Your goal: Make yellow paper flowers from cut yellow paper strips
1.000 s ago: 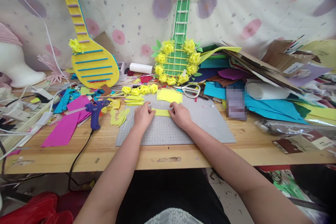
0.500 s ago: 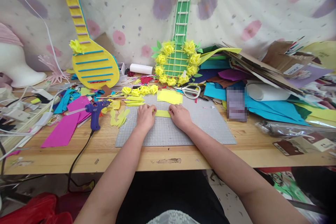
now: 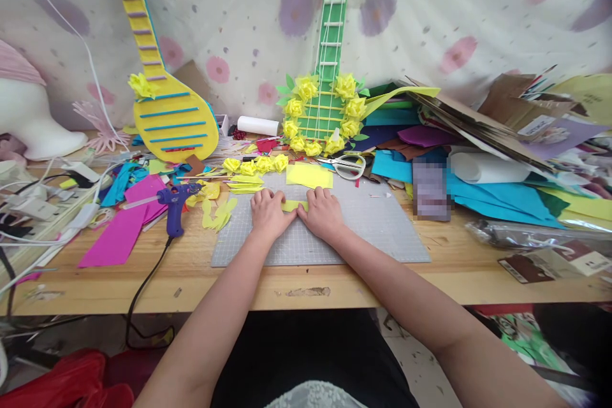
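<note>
A narrow folded strip of yellow paper (image 3: pixel 292 206) lies on the grey cutting mat (image 3: pixel 382 229). At its left end my left hand (image 3: pixel 268 213) has its fingers closed on the paper, the thumb stretched along the near edge. My right hand (image 3: pixel 322 213) grips the other end, fingers bent and thumb close to the left thumb. Both hands partly cover the strip. Just beyond them lie flat yellow paper sheets (image 3: pixel 309 175), with a stack of yellow strips (image 3: pixel 245 185) to the left.
Left of the mat stand a purple glue gun (image 3: pixel 174 207) and magenta paper (image 3: pixel 115 233). Scissors (image 3: pixel 349 166) and yellow paper flowers (image 3: pixel 248 167) lie behind. A yellow paper lute (image 3: pixel 176 121) and a green flowered one (image 3: pixel 329 44) lean at the back; blue paper (image 3: pixel 497 201) lies right.
My right hand has slid left and my thumbs have come together at the strip's near edge. Less of the strip shows, and it looks narrower.
</note>
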The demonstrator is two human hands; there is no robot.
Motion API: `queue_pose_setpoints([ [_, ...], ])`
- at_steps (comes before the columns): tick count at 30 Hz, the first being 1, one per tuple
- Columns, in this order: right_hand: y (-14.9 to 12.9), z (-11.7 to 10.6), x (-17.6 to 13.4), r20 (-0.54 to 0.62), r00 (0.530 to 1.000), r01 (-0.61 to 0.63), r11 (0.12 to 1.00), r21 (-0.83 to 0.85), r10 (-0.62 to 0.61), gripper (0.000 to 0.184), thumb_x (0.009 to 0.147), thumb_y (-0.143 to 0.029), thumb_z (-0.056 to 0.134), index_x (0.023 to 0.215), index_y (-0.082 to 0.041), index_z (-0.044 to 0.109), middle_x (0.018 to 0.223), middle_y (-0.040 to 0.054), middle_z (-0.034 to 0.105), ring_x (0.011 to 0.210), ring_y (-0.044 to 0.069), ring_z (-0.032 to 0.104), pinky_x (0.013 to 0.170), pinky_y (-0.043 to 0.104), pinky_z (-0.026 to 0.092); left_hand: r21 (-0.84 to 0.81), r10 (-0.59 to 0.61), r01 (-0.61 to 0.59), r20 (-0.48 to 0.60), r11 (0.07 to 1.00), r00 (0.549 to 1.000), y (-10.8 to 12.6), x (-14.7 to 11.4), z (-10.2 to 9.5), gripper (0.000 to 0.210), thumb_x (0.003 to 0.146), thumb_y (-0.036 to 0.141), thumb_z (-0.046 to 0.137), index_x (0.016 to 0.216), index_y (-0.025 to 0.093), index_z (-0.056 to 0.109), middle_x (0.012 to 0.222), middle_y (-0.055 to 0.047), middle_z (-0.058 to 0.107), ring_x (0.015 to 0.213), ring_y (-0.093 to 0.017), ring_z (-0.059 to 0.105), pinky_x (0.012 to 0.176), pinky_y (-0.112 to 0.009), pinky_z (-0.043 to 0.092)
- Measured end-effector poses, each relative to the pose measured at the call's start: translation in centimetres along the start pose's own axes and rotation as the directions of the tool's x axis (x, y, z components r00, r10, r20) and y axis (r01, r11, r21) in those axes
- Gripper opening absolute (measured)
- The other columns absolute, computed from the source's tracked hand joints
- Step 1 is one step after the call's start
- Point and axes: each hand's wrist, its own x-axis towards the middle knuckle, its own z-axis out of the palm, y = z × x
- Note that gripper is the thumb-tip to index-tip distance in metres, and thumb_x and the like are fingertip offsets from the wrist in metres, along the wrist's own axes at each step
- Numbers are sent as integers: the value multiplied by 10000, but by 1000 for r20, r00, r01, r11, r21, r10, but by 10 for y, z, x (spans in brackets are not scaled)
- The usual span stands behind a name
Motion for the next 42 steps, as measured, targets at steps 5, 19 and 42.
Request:
queue_pose_setpoints([
  [5, 4, -1, -3, 44, 999, 12, 1000, -27, -11, 211, 822, -256, 395, 957, -144, 512, 960, 124, 513, 929, 245, 440, 702, 328, 369, 8, -20, 20, 29, 1000, 999, 0, -2, -3, 376, 633, 522, 611, 879, 240, 579, 968, -82, 484, 1013, -268, 394, 890, -389, 300],
  [19, 17, -6, -5, 107, 994, 17, 1000, 17, -19, 246, 802, -120, 390, 1012, -180, 503, 1016, 112, 522, 958, 229, 456, 678, 295, 382, -124, 8, 6, 112, 992, 994, -24, 10, -2, 351, 662, 62, 450, 868, 284, 627, 1001, -39, 540, 1028, -233, 443, 892, -374, 320],
  [42, 21, -14, 15, -358, 927, 226, 929, 294, -112, 497, 744, -308, 533, 1222, -209, 442, 1242, 110, 427, 1139, 279, 367, 952, 456, 321, -379, -83, -132, -500, 916, 862, -21, 13, 6, 59, 762, 251, 501, 773, 194, 498, 745, -25, 545, 760, -157, 494, 764, -307, 385],
])
